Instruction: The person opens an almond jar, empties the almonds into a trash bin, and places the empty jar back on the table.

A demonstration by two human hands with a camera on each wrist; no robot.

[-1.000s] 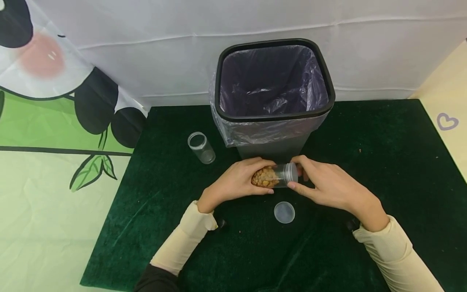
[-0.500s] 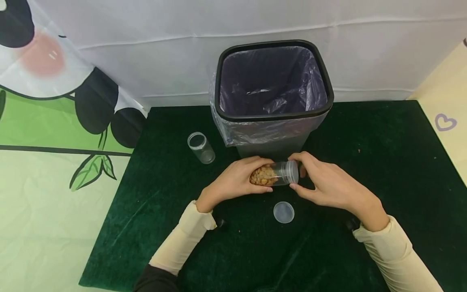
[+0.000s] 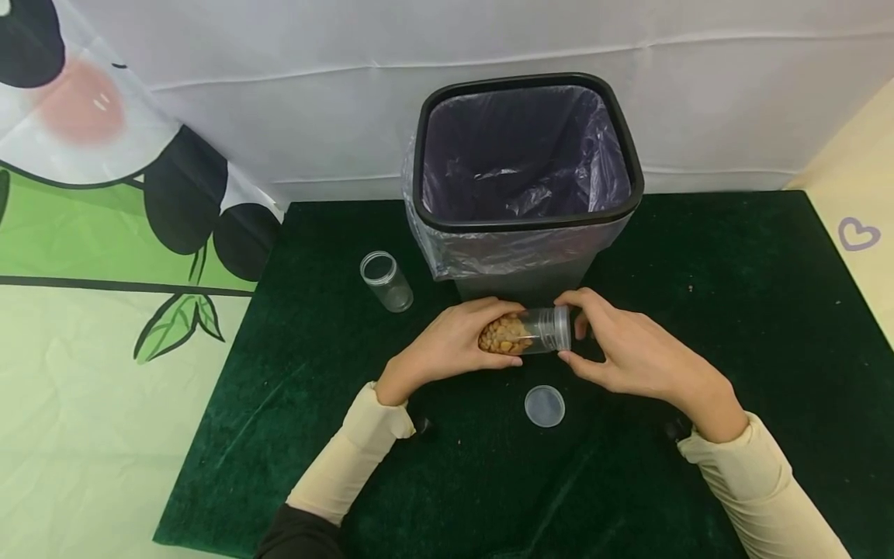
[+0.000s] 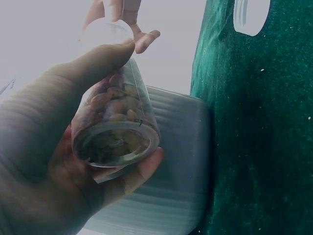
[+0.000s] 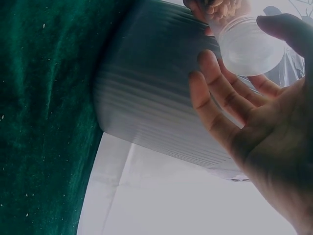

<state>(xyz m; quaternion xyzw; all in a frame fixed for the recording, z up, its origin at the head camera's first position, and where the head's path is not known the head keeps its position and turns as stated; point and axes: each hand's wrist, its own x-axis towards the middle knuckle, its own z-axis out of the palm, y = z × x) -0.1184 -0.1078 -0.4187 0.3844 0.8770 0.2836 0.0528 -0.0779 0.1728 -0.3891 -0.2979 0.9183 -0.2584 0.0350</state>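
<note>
My left hand [image 3: 457, 341] grips the body of a clear jar [image 3: 539, 334] tipped on its side, its fingers and thumb wrapped round the base end. Light brown, nut-like pieces [image 3: 503, 335] fill roughly its lower half. A translucent lid [image 5: 249, 48] caps the jar's right end. My right hand [image 3: 625, 349] holds that lid by the edge between thumb and forefinger; the other fingers [image 5: 215, 105] spread out beside it in the right wrist view. Just nearer than the jar, a loose round lid [image 3: 545, 406] lies flat on the green cloth [image 3: 461, 497].
Behind the hands stands a grey bin [image 3: 520, 283] with a black rim and a clear liner [image 3: 475, 256]. Left of it an uncapped clear jar [image 3: 388, 286] stands with nothing visible inside. A white sheet [image 3: 335, 101] hangs at the back.
My right thumb and fingers have shifted slightly round the lid's edge. The held jar has turned a little more level; the loose lid and other jar stay put.
</note>
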